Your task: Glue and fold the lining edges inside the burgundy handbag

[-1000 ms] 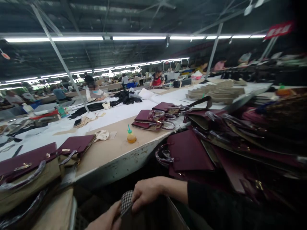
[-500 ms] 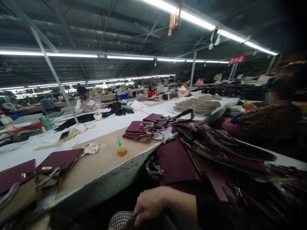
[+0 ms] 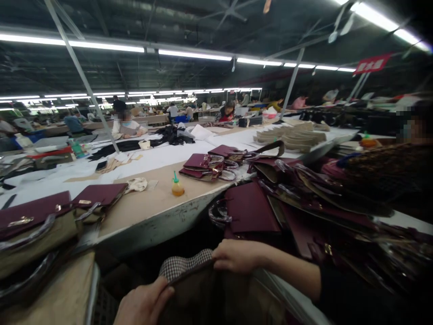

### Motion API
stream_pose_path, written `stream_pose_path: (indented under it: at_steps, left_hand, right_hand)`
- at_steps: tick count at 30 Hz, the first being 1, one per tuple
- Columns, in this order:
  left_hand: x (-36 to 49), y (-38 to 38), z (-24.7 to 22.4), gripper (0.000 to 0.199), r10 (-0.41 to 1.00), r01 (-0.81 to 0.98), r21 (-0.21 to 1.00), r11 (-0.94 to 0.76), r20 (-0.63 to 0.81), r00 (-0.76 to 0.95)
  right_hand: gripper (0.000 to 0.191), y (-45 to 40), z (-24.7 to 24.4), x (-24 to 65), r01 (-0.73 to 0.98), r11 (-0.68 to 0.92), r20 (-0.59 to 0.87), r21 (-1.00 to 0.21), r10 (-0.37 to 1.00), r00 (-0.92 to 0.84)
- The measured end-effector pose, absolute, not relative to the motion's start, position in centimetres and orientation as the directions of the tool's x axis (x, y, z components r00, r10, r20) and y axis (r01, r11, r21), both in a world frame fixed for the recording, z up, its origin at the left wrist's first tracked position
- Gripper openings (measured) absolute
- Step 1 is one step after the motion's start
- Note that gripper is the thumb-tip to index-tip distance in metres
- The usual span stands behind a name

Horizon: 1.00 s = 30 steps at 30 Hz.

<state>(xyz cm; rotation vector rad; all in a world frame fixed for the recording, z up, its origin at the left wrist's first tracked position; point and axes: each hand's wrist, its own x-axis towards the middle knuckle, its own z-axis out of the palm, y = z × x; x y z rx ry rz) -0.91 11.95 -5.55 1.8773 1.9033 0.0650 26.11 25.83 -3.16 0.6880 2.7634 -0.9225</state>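
Observation:
A dark brown panel with a thin raised edge spans the bottom of the head view, its lower part out of frame. My left hand pinches its edge at the near left. Farther right, my right hand grips the same edge with bent fingers. Black-and-white checked cloth shows along the edge between the hands; whether it is joined to the panel I cannot tell. Just beyond my right hand lies a pile of maroon handbags with plastic-wrapped handles.
Maroon bags lie at the left table end. A squeeze bottle of amber liquid stands on the table's brown board, near more maroon bags. Stacked beige pieces sit farther back. A co-worker is at the right; others work behind.
My left hand has come into view and grips the panel's edge. My right hand has moved up and right, and more of the panel shows. The camera view has tilted down.

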Motion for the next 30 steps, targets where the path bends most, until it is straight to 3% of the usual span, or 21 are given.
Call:
stream_pose_path:
  at_steps: [6, 13, 21, 26, 30]
  left_hand:
    - [-1.4, 11.1, -5.0, 0.032, 0.97, 0.887, 0.462, 0.017, -0.221, 0.096]
    - [-1.0, 10.2, -4.8, 0.035, 0.971, 0.869, 0.494, -0.025, -0.196, 0.14]
    - [0.8, 13.6, -2.4, 0.044, 0.922, 0.966, 0.232, -0.116, -0.337, 0.192]
    - [1.8, 16.7, -1.7, 0.033, 0.824, 0.838, 0.476, -0.267, -0.338, 0.454]
    - [2.0, 17.9, -2.3, 0.021, 0.804, 0.806, 0.529, -0.266, -0.34, 0.488]
  right_hand:
    - [0.017, 25.7, -4.3, 25.8, 0.381, 0.618, -0.24, -0.687, 0.302, -0.923]
    - [0.024, 25.2, -4.7, 27.4, 0.34, 0.525, -0.201, -0.781, 0.303, -0.931]
    - [0.018, 24.1, -4.5, 26.9, 0.316, 0.515, -0.171, -0.797, 0.309, -0.936]
    - [0.021, 23.8, -4.7, 27.6, 0.313, 0.41, -0.188, -0.856, 0.318, -0.929]
    - [0.034, 24.1, -5.7, 29.9, 0.37, 0.199, -0.275, -0.907, 0.383, -0.882]
